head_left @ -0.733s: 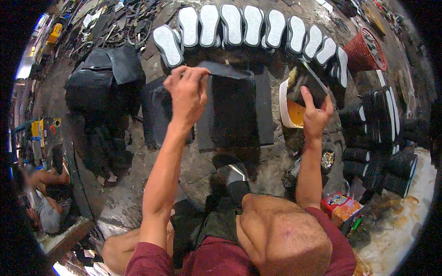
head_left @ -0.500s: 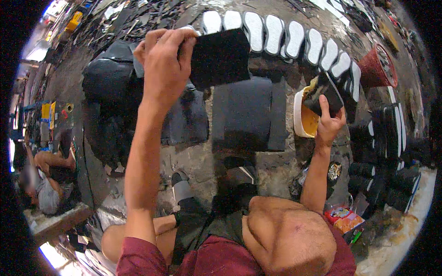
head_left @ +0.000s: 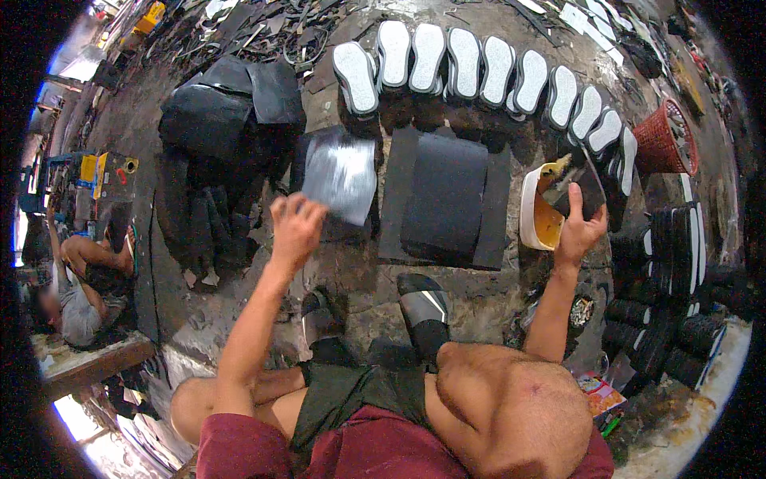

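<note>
Centrally, the left hand [head_left: 295,227] hovers with fingers spread, its grip open, just below a blurred grey sheet [head_left: 341,174] at upper middle of the frame. At right, the right hand [head_left: 578,230] has its grip closed on a dark brush [head_left: 576,188] over the yellow-filled white tub [head_left: 533,209], beside black rubber sheets [head_left: 447,199].

We see a glossy, reflective dark sheet [head_left: 341,177], matt black rubber-like sheets [head_left: 444,201], white soles [head_left: 431,57] with a rough speckled texture, and a smooth white plastic tub [head_left: 530,209].
</note>
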Motion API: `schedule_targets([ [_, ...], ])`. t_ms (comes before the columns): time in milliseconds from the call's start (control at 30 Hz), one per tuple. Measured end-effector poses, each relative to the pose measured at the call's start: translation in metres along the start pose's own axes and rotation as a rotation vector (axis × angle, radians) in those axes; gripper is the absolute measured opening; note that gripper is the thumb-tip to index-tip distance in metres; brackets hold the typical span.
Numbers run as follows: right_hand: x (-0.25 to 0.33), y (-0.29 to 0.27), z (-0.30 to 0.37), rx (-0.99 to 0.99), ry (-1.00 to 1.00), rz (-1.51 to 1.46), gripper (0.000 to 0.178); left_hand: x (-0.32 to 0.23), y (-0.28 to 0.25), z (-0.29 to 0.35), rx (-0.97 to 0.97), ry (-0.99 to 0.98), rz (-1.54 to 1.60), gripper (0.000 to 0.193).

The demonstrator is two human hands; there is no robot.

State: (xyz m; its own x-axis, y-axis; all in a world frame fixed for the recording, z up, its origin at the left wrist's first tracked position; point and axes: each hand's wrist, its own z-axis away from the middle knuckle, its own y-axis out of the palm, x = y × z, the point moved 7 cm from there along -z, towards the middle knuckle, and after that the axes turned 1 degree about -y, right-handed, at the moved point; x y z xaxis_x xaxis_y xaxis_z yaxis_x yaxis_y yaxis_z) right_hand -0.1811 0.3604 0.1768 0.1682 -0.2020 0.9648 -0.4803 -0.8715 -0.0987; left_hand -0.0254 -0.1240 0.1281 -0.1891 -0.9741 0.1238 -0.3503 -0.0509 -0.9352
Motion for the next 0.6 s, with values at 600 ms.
schedule_targets([
  [600, -0.134, -0.009, -0.035, 0.398, -0.031, 1.194, 0.047, -0.214, 0.104, -0.029, 0.234, -0.064, 0.606, 0.065],
])
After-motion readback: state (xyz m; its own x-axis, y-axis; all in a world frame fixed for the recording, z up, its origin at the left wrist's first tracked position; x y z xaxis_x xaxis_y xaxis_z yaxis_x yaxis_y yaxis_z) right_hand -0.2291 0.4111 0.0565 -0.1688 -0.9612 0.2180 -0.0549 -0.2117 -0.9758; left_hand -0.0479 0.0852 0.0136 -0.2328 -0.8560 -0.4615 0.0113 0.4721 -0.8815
